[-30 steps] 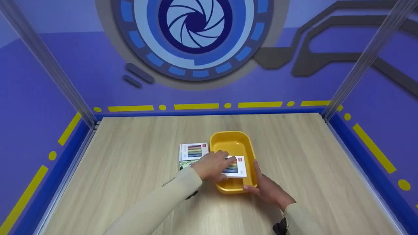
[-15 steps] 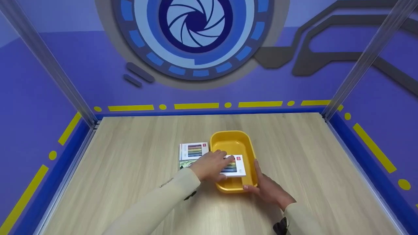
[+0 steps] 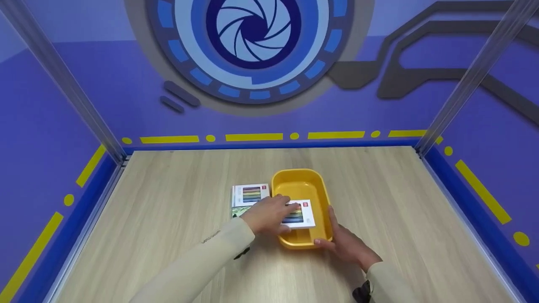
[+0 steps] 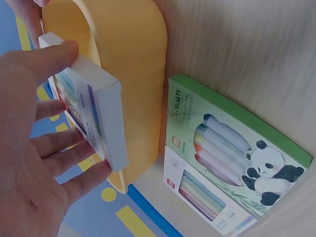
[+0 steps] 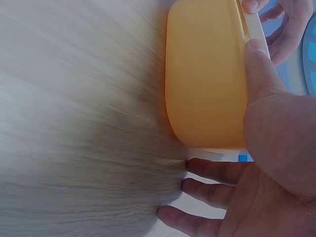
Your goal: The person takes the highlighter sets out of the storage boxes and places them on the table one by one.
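Note:
My left hand (image 3: 269, 214) pinches a white box of coloured pens (image 4: 89, 103) between thumb and fingers, over the left side of a yellow tub (image 3: 297, 171). The left wrist view shows this box tilted beside the tub's rim, its window facing the fingers. At the tub's near right corner is my right hand (image 3: 347, 244). Its thumb lies along the rim in the right wrist view, and its other fingers spread straight beside the wall. Left of the tub lie a second white pen box (image 3: 240, 190) and a green panda box of highlighters (image 4: 219, 116), partly hidden by the left arm in the head view.
The wood-grain table (image 3: 177, 181) is bounded by a purple back wall (image 3: 105, 92) and side walls with yellow markings. Clear upright strips (image 3: 476, 67) stand at the two back corners.
My left hand and the white box have shifted slightly to the left over the tub. The right hand and the tub stay where they were.

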`<state>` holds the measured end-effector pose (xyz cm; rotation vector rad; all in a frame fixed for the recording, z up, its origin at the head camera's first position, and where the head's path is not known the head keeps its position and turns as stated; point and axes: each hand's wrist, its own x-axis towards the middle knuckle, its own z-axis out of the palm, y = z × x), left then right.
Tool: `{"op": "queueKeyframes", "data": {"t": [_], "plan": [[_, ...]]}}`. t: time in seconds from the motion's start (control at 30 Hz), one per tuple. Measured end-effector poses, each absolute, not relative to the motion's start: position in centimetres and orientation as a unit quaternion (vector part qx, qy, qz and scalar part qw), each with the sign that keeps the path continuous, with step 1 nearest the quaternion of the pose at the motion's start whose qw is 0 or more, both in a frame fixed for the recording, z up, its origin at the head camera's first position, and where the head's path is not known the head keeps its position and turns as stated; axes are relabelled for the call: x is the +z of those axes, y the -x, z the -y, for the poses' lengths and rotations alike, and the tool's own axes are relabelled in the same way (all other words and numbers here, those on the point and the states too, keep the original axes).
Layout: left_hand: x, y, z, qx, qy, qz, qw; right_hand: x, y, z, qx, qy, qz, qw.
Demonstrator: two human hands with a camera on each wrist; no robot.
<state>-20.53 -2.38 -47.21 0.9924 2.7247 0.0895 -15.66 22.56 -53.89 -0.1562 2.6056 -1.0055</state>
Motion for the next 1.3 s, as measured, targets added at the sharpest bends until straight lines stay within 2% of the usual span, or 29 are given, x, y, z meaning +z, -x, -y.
{"op": "queueKeyframes", "data": {"t": [0.43,1.3], "plan": [[-47.5,20.4,2.9,0.035,-0.333,-0.935,0.119,-53.6,15.5,-22.4,-0.358,0.055,-0.915,0.179],[-47.6,20.1,4.1,0.024,-0.326,-0.938,0.116,-53.8,15.5,-22.6,-0.354,0.063,-0.919,0.16]]}}
